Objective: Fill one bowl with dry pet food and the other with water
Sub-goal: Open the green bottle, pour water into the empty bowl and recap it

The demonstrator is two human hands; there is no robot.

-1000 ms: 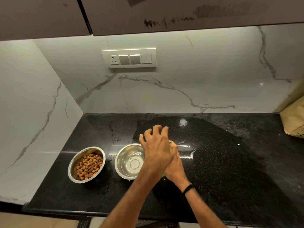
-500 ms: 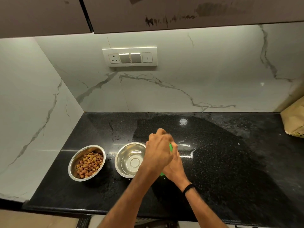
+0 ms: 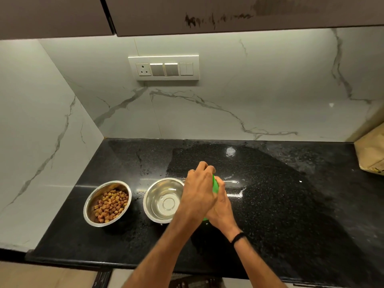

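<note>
1. Bowls sit side by side on the black counter (image 3: 291, 204); the left bowl (image 3: 107, 203) holds brown kibble (image 3: 111, 205); the right bowl (image 3: 164, 200) holds a shallow layer of clear water.
2. Both forearms reach in from the bottom edge and meet just right of the right bowl.
3. Left hand (image 3: 199, 194) lies on top, fingers curled down into a fist-like grip around a green object (image 3: 215, 185); only slivers of green show, so what it is cannot be told.
4. Right hand (image 3: 221, 208) wraps the same object lower down, fingers closed, mostly hidden beneath the left; a black band (image 3: 238, 237) circles its wrist.
5. A brown bag (image 3: 372, 154) stands at the counter's far right.
</note>
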